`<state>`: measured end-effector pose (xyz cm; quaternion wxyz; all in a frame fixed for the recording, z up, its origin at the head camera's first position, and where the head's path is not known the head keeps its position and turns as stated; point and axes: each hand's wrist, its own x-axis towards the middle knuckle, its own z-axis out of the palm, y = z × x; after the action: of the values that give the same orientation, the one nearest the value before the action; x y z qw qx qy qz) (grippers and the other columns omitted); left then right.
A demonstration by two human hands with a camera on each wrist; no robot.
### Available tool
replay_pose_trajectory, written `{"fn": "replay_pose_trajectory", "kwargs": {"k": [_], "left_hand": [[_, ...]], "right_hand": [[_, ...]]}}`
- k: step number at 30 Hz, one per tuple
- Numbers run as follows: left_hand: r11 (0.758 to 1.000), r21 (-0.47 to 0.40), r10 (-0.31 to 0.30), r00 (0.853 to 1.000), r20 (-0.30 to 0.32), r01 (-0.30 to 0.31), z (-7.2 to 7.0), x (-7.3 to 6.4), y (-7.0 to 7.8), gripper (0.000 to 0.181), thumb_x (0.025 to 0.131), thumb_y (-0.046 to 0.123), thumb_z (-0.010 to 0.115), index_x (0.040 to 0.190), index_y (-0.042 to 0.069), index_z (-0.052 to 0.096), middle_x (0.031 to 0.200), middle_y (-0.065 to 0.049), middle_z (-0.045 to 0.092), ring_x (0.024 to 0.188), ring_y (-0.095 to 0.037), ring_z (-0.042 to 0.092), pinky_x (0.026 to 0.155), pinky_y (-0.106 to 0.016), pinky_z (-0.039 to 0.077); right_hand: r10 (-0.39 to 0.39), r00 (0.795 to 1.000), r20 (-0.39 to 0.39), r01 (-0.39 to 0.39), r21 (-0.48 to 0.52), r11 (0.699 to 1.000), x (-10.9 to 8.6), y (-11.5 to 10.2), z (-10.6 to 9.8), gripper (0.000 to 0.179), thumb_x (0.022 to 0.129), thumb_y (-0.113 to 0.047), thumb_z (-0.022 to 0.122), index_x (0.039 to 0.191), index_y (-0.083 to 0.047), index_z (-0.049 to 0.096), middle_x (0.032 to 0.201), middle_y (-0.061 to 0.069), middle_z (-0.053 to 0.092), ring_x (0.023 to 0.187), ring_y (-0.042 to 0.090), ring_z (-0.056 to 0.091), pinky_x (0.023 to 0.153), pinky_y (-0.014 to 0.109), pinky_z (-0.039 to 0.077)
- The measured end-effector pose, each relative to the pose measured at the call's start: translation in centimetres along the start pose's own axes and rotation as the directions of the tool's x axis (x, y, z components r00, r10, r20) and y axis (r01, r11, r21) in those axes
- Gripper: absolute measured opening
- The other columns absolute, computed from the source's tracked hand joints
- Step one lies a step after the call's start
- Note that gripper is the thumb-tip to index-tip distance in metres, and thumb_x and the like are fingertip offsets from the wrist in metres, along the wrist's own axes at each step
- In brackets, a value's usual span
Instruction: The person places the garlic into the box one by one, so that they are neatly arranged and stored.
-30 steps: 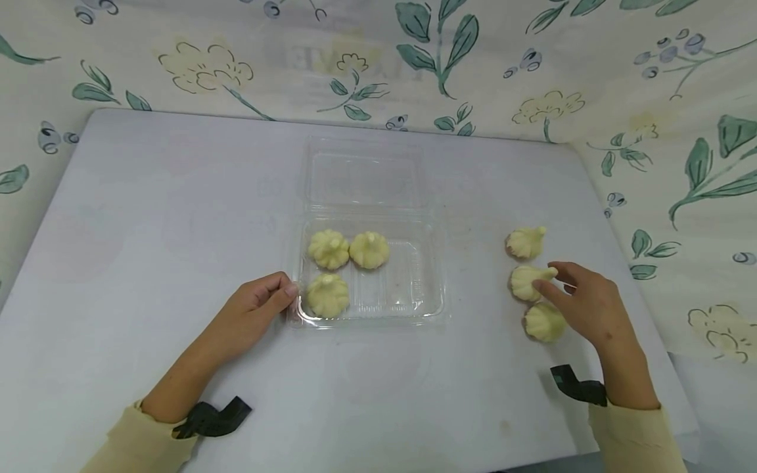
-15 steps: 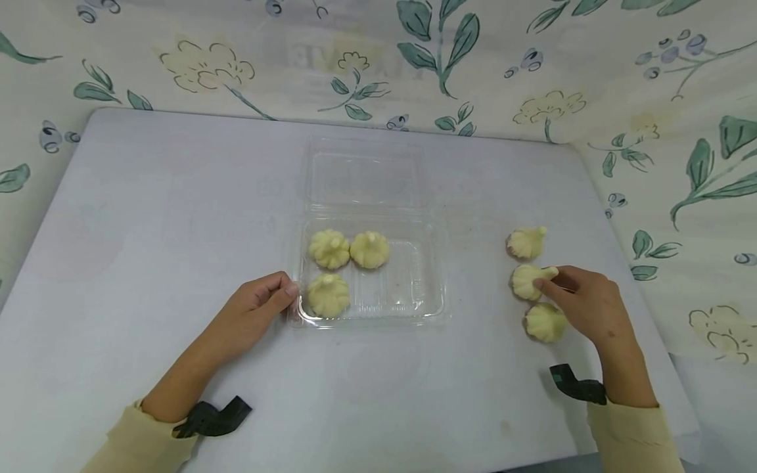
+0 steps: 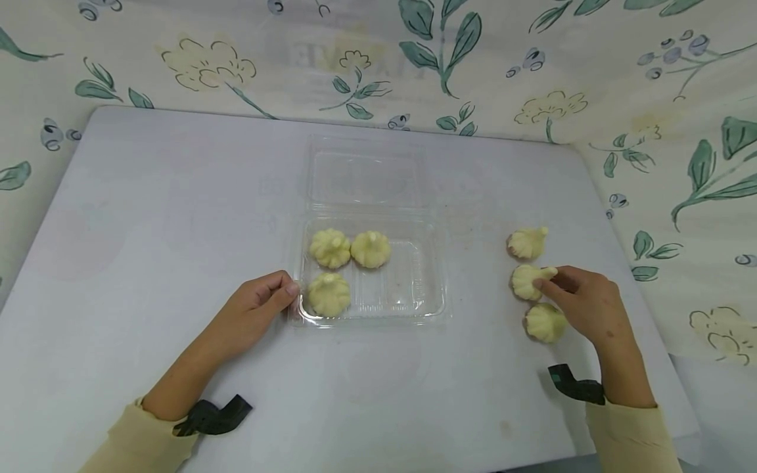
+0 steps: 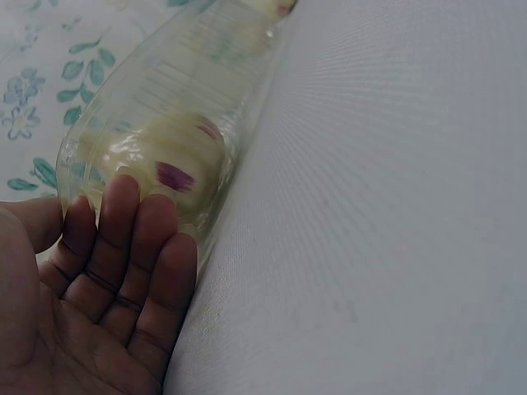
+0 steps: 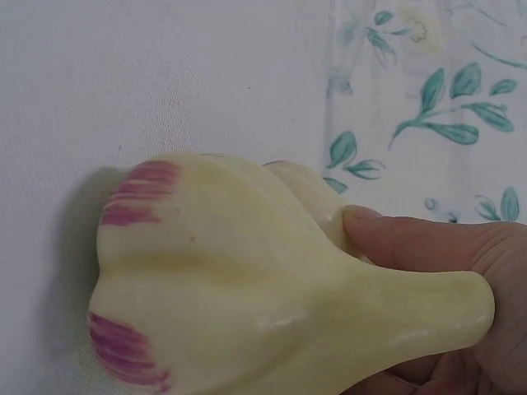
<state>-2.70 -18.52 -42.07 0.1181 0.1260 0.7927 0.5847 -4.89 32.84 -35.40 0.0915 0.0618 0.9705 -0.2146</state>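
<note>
A clear plastic clamshell container [image 3: 414, 279] lies open on the table, three pale yellow garlic bulbs in its left part. My left hand [image 3: 266, 302] pinches its left rim, thumb above; the left wrist view shows the fingers [image 4: 140, 239] against the clear wall, a bulb with purple marks [image 4: 185, 169] behind it. To the right, three more garlic bulbs stand in a column. My right hand [image 3: 582, 302] pinches the stem of the middle garlic bulb [image 3: 526, 282], which sits between the far bulb [image 3: 526, 243] and the near bulb [image 3: 544, 322]. A purple-streaked bulb [image 5: 214, 271] fills the right wrist view's foreground.
The container's raised-edge lid [image 3: 367, 174] is folded back toward the far side. A white tabletop [image 3: 177, 197] carries everything. Cloth with leaf and flower prints [image 3: 284, 59] hangs behind and along the right side. Black straps [image 3: 215, 417] circle both wrists.
The right hand's fingers have closed in on the middle garlic bulb's stem, and the bulb has shifted very slightly. The left hand and the container stay in place.
</note>
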Motion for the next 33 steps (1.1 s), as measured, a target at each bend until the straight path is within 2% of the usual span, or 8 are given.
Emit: {"fn": "replay_pose_trajectory", "kwargs": {"k": [11,21,29,33], "left_hand": [[1.000,0.004,-0.013,1.000,0.000,0.013,-0.1,0.0,0.0,0.027,0.111,0.020,0.054,0.087,0.010,0.058,0.084,-0.006,0.056,0.081,-0.020,0.051,0.072,-0.029,0.042],[1.000,-0.004,-0.013,1.000,0.000,0.013,-0.1,0.0,0.4,0.026,0.110,0.018,0.055,0.087,0.009,0.059,0.084,-0.006,0.056,0.080,-0.021,0.051,0.071,-0.028,0.042],[1.000,-0.009,-0.003,1.000,0.002,0.003,-0.2,0.1,0.4,0.026,0.110,0.017,0.054,0.086,0.009,0.058,0.084,-0.006,0.056,0.080,-0.021,0.051,0.071,-0.029,0.042],[1.000,-0.016,-0.003,1.000,0.006,0.003,-0.2,0.1,0.3,0.027,0.111,0.018,0.054,0.086,0.008,0.059,0.084,-0.007,0.056,0.081,-0.021,0.052,0.072,-0.029,0.043]], "right_hand": [[-0.019,0.999,-0.025,0.020,0.018,1.000,-0.1,-0.3,0.2,0.054,0.104,-0.043,0.064,0.132,0.003,0.066,0.124,0.030,0.068,0.116,0.050,0.063,0.085,0.063,0.054],[-0.051,0.993,-0.108,0.054,0.024,0.998,-0.1,-0.7,0.4,0.042,0.103,-0.036,0.068,0.126,-0.001,0.072,0.121,0.026,0.071,0.111,0.048,0.068,0.081,0.061,0.056],[-0.067,0.986,-0.150,0.070,0.013,0.997,-0.1,-1.0,0.5,0.036,0.102,-0.033,0.070,0.119,-0.002,0.076,0.116,0.023,0.073,0.104,0.045,0.070,0.077,0.051,0.057],[-0.069,0.984,-0.162,0.072,0.010,0.997,-0.1,-1.1,0.6,0.035,0.102,-0.032,0.071,0.119,-0.002,0.076,0.115,0.023,0.074,0.103,0.044,0.071,0.077,0.051,0.057]]}}
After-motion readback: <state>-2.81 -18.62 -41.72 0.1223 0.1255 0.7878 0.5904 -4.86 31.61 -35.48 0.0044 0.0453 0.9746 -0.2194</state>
